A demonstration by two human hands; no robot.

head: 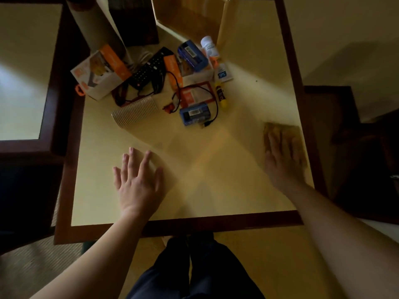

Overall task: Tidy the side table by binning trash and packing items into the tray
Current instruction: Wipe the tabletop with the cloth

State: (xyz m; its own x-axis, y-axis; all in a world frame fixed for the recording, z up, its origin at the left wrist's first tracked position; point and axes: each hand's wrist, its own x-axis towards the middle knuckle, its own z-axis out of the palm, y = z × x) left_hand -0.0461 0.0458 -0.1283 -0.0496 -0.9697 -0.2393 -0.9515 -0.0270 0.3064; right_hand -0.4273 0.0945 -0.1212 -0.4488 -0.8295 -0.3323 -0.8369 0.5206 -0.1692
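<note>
My left hand (138, 180) lies flat with fingers spread on the cream table top (216, 180) near the front edge. My right hand (280, 160) rests flat on a brown cloth-like pad (289, 131) at the table's right side; it is blurred. A clutter sits at the back: an orange-and-white box (101, 72), a black remote (149, 70), two blue packs (192, 55) (195, 113), a white pill bottle (208, 45), a yellow-tipped stick (221, 94), a ribbed paper cup sleeve (136, 110), tangled black cable (212, 104).
A cardboard tray or box (224, 29) stands open at the back of the table. A cardboard tube (86, 24) leans at the back left. A dark wooden rim (216, 225) frames the table. A second table (26, 72) adjoins on the left.
</note>
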